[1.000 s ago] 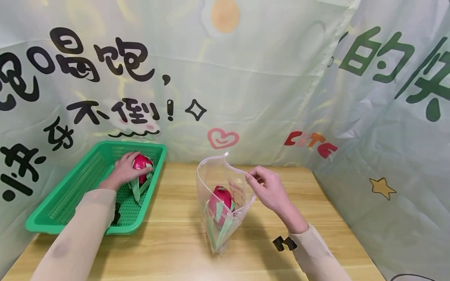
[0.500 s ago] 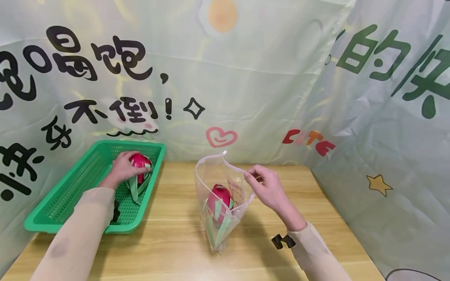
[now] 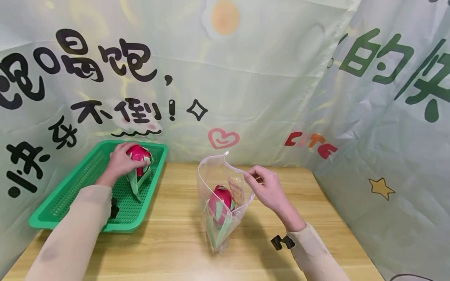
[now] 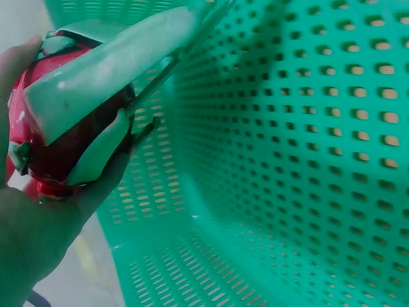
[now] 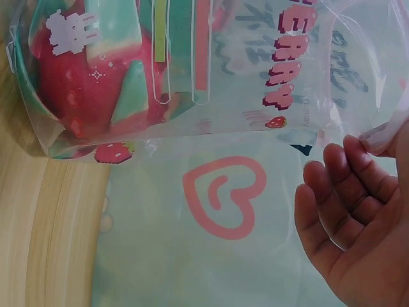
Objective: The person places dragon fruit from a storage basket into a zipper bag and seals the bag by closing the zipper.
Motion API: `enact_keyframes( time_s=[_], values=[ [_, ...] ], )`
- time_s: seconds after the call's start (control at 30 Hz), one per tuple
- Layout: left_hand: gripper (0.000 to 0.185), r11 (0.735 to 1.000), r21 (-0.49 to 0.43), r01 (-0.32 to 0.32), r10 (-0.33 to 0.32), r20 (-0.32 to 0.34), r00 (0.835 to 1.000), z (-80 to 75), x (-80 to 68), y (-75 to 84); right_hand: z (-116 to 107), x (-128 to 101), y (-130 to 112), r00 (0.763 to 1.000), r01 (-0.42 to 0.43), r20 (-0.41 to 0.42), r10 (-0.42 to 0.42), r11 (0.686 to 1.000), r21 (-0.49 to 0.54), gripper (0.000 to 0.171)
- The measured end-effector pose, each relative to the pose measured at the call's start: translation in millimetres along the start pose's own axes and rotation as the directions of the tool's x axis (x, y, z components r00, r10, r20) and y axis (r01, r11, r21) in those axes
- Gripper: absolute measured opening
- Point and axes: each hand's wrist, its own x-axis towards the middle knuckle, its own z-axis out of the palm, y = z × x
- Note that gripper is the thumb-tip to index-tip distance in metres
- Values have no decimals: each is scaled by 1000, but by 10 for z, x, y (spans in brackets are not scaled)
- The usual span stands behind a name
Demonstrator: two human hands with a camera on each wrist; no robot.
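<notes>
Black lettering [image 3: 22, 84] at far left on pale cloth backdrop [image 3: 263, 97], above and behind a green perforated plastic basket [image 3: 82, 177] on a wood-grain table [image 3: 168, 249]. Beige left sleeve [image 3: 75, 226] from lower left, over the near part of the basket; dark object [image 3: 114, 208] just beside its wrist end, too little detail to identify. Left hand [image 3: 122, 159] curled round a red dragon fruit [image 3: 138, 153] with green scales, within the far right part of the basket outline. Per left wrist view: firm hold from the side, broad green scale across the fruit and out past it. Contact between fruit and basket: cannot tell. Right of basket, over the tabletop: clear plastic bag [image 3: 238, 193], upright, mouth spread wide, narrower toward the bottom. Inside the bag, second dragon fruit [image 3: 219, 203], visible through the film. Per right wrist view: pink print on the bag, "ERRY" legible, plus strawberry motifs. Pink heart [image 3: 223, 138] on backdrop, behind bag mouth. Right hand [image 3: 267, 187] at right edge of bag rim, film pinched at the fingertips, other fingers loosely bent. Black clip-like device [image 3: 283, 242] at right wrist. Further right, coloured "CUTE" letters [image 3: 311, 144], then yellow star [image 3: 382, 188] on side cloth.
</notes>
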Motion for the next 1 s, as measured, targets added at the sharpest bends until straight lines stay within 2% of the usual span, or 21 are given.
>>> enact_keyframes(
  time_s=[0.57, 1.0],
  values=[
    [94, 989, -143, -23, 1, -148, 989, -374, -18, 436, 19, -13, 34, 1000, 1, -7, -1, 1000, 28, 12],
    [96, 962, -271, -21, -42, -228, 973, -500, -205, 935, 23, -10, 23, 1000, -5, 0, 5, 999, 42, 12]
  ],
)
